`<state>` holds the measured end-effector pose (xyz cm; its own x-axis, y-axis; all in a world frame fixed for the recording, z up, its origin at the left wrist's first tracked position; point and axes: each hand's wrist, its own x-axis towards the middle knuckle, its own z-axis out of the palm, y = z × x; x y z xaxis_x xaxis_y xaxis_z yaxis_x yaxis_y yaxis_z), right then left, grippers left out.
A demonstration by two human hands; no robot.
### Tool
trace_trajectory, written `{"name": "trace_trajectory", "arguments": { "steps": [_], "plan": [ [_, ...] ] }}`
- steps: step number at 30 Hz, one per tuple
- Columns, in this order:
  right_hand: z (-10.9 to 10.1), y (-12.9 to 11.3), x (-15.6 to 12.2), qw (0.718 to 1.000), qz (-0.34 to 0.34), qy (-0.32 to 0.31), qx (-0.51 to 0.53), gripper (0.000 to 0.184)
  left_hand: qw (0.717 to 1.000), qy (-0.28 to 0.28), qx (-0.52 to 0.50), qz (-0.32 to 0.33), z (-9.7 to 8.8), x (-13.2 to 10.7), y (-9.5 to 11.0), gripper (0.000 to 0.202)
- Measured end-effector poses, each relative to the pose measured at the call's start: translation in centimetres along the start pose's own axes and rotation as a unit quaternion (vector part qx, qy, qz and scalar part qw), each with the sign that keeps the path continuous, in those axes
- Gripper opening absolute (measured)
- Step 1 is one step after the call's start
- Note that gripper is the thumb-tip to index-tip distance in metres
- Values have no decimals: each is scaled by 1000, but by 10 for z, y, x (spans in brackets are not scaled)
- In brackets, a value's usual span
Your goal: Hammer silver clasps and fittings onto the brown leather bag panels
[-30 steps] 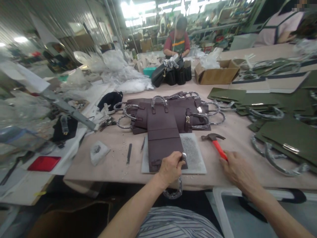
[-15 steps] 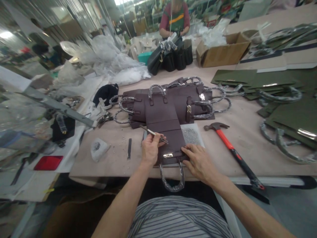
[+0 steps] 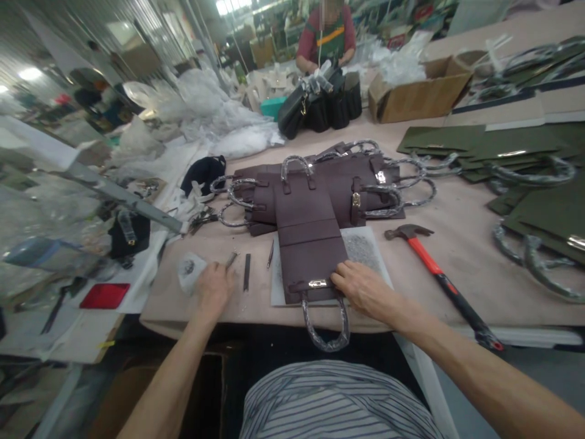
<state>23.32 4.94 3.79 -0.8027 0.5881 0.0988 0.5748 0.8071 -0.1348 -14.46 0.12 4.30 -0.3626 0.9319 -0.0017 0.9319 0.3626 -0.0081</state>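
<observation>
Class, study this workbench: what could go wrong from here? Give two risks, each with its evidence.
1. The hammer lies with its handle end past the near edge of the table; a bump from the right forearm might tip it off.
2. The plastic-wrapped handle of the brown panel also overhangs; it could snag on the striped shirt and drag the panel.

**Left hand and right hand are resting well apart**

The left forearm is slanting up from the lower left, the hand's back facing upward. The right forearm is angling in from the lower right, its fingers curling inward.
</observation>
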Motion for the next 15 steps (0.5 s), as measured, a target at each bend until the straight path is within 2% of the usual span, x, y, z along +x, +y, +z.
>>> {"name": "trace_trajectory", "arguments": {
  "steps": [1, 3, 5, 8, 11, 15],
  "plan": [
    [-2, -1, 0, 1000, -14, -1, -7, 15, 997, 39, -30, 54, 0, -10, 13, 29],
    [-4, -3, -1, 999, -33, 9, -25, 19, 975, 63, -120, 176, -3, -30, 48, 23],
    [-4, -5, -3, 998, -43, 28, -34, 22, 942, 29, -168, 290, -5, -47, 87, 15],
    [0, -4, -8, 998, -40, 42, -14, 22, 921, -16, -125, 369, -6, -57, 131, 6],
    [5, 2, -12, 999, -31, 38, 18, 22, 912, -29, -64, 405, -5, -55, 147, 6],
    [4, 10, -14, 998, -42, 14, 36, 25, 876, -26, -20, 481, -7, -49, 136, 16]
  ]
}}
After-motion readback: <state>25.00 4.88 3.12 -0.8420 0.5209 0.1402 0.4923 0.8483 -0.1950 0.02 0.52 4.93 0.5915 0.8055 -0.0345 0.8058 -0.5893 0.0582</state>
